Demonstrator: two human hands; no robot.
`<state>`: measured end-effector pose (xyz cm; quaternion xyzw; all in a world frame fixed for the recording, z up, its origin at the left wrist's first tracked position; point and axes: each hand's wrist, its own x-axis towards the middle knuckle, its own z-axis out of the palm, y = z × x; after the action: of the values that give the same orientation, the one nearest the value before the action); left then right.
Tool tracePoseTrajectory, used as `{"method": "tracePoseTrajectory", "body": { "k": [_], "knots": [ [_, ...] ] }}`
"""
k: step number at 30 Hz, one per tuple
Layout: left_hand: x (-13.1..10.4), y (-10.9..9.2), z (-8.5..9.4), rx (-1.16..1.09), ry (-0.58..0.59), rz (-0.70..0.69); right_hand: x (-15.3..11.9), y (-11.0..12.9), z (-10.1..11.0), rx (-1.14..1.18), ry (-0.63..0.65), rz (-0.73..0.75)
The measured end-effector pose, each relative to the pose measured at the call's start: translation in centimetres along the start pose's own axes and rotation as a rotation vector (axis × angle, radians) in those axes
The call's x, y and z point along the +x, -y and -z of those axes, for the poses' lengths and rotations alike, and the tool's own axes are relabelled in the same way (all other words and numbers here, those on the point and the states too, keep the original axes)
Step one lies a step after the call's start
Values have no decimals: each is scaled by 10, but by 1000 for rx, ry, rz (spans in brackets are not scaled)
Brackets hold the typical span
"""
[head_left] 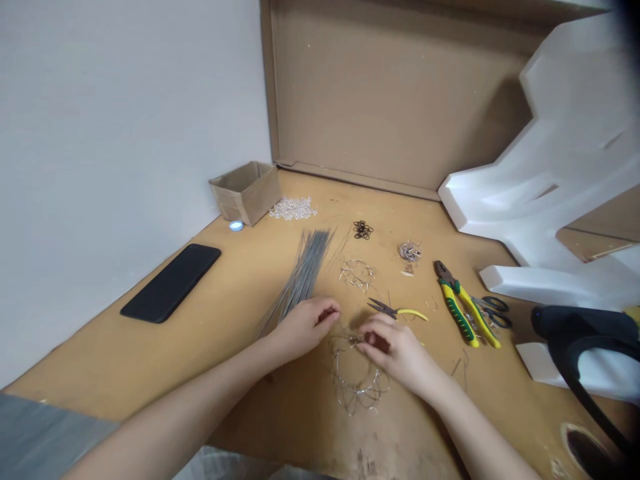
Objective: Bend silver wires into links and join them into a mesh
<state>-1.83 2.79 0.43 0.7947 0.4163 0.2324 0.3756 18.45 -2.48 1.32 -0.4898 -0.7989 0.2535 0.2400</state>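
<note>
Wire ring (357,389) is on the table (240,287), near side, around the middle, just below and between my hands. Right hand (395,347): thumb and fingers pinched on its far edge. Left hand (305,327): thumb and fingertips close together, just left of that edge; can't tell if there's a strand between them.

Progress, my read: ring is partly formed, not finished. Near side has a run of wire loops with small shiny bits along it. Far edge, at my right fingers, looks tangled, with thin ends sticking out. Can't tell if it's closed there, fingers cover the join.

Farther up, a second wire ring (371,271) lies apart from this one, and its outline looks uneven. Right of that, a compact wire ball (410,251) looks the most worked of the three, my guess only.

Stock is good: thick wire bundle (306,267) left of centre, clear pieces (293,208) at far left by the box (253,200), black rings (363,230) far centre. Small pliers (384,309) lie beyond my right hand, big pliers (453,293) to the right, both out of hand.
</note>
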Motion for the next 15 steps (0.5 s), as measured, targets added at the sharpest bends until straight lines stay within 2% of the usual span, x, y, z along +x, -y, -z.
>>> {"method": "tracePoseTrajectory", "body": {
  "k": [3, 6, 11, 15],
  "knots": [
    [-1, -2, 2, -33, -13, -5, -1, 1, 11, 10, -49, -36],
    [-2, -6, 4, -63, -1, 16, -3, 3, 26, -21, -68, -138],
    [-3, -10, 5, -68, 34, 55, -15, 10, 47, 105, 143, -239],
    [-4, -9, 4, -73, 29, 39, -31, 20, 51, 148, 246, -283]
  ]
}}
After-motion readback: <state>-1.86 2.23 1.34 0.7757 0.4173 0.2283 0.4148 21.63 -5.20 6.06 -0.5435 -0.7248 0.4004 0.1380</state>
